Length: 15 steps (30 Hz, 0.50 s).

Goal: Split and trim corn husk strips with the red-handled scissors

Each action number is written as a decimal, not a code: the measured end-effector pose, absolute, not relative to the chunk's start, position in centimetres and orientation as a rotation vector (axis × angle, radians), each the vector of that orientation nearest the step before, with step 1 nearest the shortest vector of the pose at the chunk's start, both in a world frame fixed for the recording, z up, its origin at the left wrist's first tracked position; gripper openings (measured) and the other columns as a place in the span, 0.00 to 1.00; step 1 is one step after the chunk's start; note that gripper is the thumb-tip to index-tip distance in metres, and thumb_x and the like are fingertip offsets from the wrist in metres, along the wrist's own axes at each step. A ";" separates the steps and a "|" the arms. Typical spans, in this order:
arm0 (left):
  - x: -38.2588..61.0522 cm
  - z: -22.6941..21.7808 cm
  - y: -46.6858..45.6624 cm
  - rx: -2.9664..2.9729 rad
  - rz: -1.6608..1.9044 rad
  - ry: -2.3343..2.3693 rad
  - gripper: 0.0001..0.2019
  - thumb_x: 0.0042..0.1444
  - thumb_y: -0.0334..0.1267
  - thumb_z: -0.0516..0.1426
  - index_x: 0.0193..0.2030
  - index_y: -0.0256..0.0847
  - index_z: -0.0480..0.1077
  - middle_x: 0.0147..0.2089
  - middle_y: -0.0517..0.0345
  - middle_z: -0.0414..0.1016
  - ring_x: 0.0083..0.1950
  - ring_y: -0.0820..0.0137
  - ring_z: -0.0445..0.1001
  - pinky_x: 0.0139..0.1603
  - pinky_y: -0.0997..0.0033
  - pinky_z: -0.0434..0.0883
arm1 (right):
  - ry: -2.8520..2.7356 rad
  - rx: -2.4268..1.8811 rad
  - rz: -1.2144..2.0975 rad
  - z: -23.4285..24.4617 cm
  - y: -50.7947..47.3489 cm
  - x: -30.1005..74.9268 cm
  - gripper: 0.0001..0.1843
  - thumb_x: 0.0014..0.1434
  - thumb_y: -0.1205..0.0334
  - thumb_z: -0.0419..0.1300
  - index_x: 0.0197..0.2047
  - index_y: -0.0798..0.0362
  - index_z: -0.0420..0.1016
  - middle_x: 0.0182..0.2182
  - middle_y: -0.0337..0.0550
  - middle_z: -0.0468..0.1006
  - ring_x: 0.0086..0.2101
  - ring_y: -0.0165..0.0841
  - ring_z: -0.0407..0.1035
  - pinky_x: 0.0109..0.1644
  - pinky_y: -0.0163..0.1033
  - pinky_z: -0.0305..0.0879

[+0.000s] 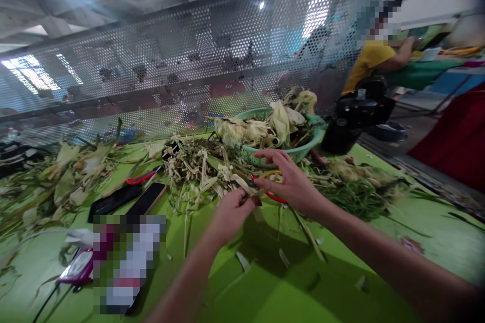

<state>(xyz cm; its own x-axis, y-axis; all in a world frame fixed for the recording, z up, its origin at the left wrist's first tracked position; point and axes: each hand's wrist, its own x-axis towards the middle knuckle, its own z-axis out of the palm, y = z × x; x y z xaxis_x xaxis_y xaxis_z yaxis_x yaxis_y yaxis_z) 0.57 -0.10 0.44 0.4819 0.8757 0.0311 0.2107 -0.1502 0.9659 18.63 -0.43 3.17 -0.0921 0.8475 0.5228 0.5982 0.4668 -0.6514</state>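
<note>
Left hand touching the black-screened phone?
Apart. The head view shows green tabletop and plant scraps between the left hand and the black-screened phone.

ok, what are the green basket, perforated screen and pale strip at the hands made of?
Basket: likely plastic, satin; even mint colour, moulded-looking rim. Screen: probably sheet metal, dull grey; regular holes. Pale strip: perhaps dried husk, matte; cream-coloured, too blurred to be sure.
</note>
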 end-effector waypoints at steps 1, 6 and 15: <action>0.7 0.4 -0.2 1.664 0.763 0.955 0.10 0.54 0.43 0.54 0.33 0.39 0.72 0.29 0.57 0.70 0.33 0.68 0.65 0.36 0.71 0.62 | -1.862 -1.214 0.281 3.3 -0.6 18.5 0.20 0.54 0.54 0.63 0.50 0.48 0.71 0.52 0.49 0.68 0.51 0.42 0.61 0.53 0.48 0.58; 1.3 0.3 -0.7 1.680 0.726 0.945 0.10 0.53 0.40 0.54 0.29 0.38 0.72 0.27 0.57 0.69 0.31 0.69 0.64 0.35 0.71 0.60 | -2.027 -1.125 0.323 3.2 -1.2 17.5 0.05 0.56 0.61 0.62 0.29 0.51 0.74 0.39 0.43 0.77 0.43 0.38 0.66 0.49 0.45 0.57; 1.5 -0.1 -1.2 1.638 0.605 0.813 0.09 0.54 0.38 0.53 0.31 0.38 0.73 0.30 0.57 0.72 0.33 0.68 0.66 0.39 0.69 0.62 | -1.829 -1.051 0.423 2.8 -1.7 16.6 0.06 0.54 0.67 0.62 0.26 0.51 0.73 0.31 0.40 0.77 0.38 0.35 0.68 0.45 0.43 0.60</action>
<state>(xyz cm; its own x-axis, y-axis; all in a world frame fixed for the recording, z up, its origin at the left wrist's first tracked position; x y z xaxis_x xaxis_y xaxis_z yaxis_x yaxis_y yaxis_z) 1.55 -1.21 -0.09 0.6267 0.7784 -0.0353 0.1891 -0.1080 0.9760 16.58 -1.68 2.82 -0.1787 0.8073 0.5624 0.4787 0.5707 -0.6672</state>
